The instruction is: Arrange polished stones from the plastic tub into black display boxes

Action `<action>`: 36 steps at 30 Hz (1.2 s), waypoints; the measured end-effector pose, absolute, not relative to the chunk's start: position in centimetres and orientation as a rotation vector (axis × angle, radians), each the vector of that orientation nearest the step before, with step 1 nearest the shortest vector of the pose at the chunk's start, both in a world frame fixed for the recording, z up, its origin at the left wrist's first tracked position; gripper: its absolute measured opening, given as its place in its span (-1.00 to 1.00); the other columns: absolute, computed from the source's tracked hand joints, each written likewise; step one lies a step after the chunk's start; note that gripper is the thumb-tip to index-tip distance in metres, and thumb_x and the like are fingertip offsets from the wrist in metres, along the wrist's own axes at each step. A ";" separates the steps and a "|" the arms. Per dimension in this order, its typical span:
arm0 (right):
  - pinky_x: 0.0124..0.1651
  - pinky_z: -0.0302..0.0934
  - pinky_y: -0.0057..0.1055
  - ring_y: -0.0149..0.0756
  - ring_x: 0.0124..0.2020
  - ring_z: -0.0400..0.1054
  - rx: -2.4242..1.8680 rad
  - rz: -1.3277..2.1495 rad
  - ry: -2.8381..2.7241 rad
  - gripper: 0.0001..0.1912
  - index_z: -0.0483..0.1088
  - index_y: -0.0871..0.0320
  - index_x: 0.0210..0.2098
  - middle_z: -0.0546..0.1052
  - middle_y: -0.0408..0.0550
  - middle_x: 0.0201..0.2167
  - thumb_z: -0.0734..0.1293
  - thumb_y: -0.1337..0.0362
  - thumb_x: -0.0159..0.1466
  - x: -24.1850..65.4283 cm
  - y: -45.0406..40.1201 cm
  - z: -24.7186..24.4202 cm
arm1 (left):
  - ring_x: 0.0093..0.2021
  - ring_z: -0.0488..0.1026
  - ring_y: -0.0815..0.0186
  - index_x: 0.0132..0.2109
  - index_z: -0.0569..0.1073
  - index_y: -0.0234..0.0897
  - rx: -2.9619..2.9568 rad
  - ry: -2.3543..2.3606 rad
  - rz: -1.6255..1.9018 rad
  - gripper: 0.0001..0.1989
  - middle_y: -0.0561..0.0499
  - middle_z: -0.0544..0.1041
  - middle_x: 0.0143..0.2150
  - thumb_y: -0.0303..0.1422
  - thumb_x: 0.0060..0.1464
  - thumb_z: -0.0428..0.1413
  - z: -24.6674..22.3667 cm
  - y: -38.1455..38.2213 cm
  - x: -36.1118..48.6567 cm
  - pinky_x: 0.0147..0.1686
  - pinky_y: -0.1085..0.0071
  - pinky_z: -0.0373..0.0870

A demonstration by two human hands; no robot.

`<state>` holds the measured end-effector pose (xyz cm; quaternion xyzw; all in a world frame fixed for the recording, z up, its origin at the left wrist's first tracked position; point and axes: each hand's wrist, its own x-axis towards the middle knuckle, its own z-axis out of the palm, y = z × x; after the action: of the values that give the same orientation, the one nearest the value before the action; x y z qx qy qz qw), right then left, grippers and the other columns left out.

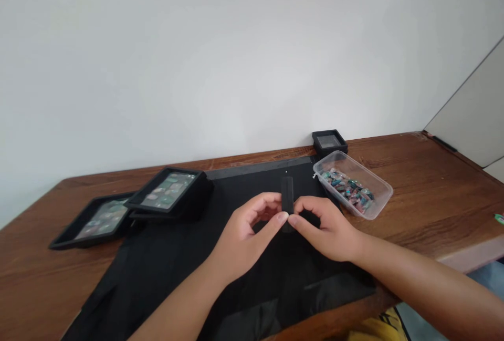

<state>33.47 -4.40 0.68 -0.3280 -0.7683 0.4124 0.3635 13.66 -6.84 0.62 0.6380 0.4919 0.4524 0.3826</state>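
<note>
A narrow black box [287,194] stands on edge between my two hands above the black sheet [169,272], with only its thin side facing me. My left hand [252,233] grips it from the left, thumb on the near side and fingers curled behind. From the right, my right hand [328,228] pinches it between thumb and bent forefinger, the thumb tips almost meeting. Just beyond my right hand sits a clear plastic tub [376,191] holding many small polished stones [348,188] in green, pink and brown. What the box's broad faces look like is hidden.
Two black display boxes [169,189] with clear windows and stones inside overlap at the left, one leaning on the other tray-like box [103,220]. A small black box [329,141] stands by the wall behind the tub. The wooden table [425,183] ends at the right front edge.
</note>
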 end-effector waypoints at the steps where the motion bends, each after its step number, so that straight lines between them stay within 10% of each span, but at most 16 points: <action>1: -0.27 0.20 -0.42 -0.39 -0.40 0.31 -0.852 1.124 -1.930 -0.78 0.31 0.10 -0.40 0.43 -0.19 -0.46 0.32 0.21 0.37 33.5 -4.3 0.7 | -0.26 0.68 0.26 -0.06 0.61 -0.19 1.680 1.268 1.158 -0.76 0.01 0.72 -0.24 -0.20 0.18 0.22 0.4 -6.9 13.6 -0.21 0.35 0.66; 17: -0.40 0.30 -0.48 -0.38 -0.45 0.43 -0.865 1.357 -1.605 -0.84 0.27 0.08 -0.44 0.55 -0.15 -0.48 0.37 0.31 0.18 33.3 -4.5 0.2 | -0.14 0.62 0.25 0.34 0.41 -0.06 2.305 1.155 1.194 -0.53 0.02 0.66 -0.15 -0.37 0.33 0.14 -0.9 -8.2 14.3 -0.05 0.26 0.60; 36: -0.41 0.32 -0.48 -0.42 -0.49 0.36 -0.795 1.180 -1.680 -0.79 0.24 0.06 -0.37 0.40 -0.20 -0.47 0.32 0.20 0.37 33.2 -5.2 -0.2 | -0.25 0.61 0.24 -0.08 0.60 -0.20 1.678 1.364 1.333 -0.79 0.00 0.65 -0.26 -0.22 0.25 0.16 0.6 -7.5 13.3 -0.17 0.34 0.58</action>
<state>33.16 -5.24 -0.18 -0.3220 -0.6803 0.4780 0.4528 13.33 -7.48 0.62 0.6310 0.5128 0.5012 0.2960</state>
